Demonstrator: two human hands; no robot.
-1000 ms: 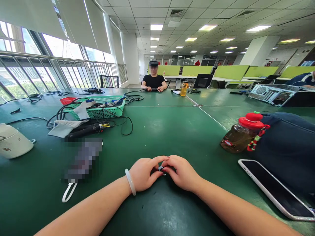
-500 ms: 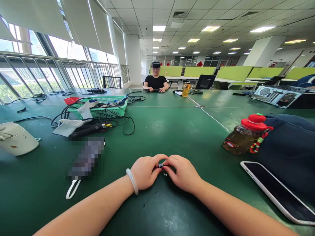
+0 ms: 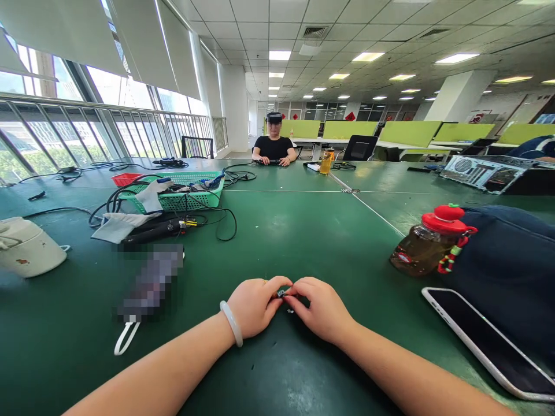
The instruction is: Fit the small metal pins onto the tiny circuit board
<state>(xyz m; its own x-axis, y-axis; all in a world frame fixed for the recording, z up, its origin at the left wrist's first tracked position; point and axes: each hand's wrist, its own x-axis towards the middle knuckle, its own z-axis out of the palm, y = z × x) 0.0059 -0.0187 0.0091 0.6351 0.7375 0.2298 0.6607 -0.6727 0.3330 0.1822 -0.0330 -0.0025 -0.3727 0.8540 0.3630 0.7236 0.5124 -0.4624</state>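
Between my two hands, just over the green table (image 3: pixel 277 242), is a small dark piece with pale markings (image 3: pixel 281 293); its kind is too small to make out. My left hand (image 3: pixel 254 306), with a pale bangle (image 3: pixel 232 323) at its wrist, pinches the piece from the left. From the right, the thumb and fingers of my right hand (image 3: pixel 323 306) close on its other end. A tiny whitish bit (image 3: pixel 290 311) lies on the table just below the fingertips.
A blurred-out flat thing (image 3: pixel 150 283) with a white strap, a green basket (image 3: pixel 191 200) with gloves and cables, and a white pot (image 3: pixel 32 248) are at left. At right are a red-lidded bottle (image 3: pixel 427 242), a tablet (image 3: pixel 489 341) and a dark bag (image 3: pixel 515 277). A person (image 3: pixel 274 144) sits opposite.
The view has tilted slightly, so everything sits a little lower in it. Both hands keep their pinch on the small dark piece, which has shifted only slightly.
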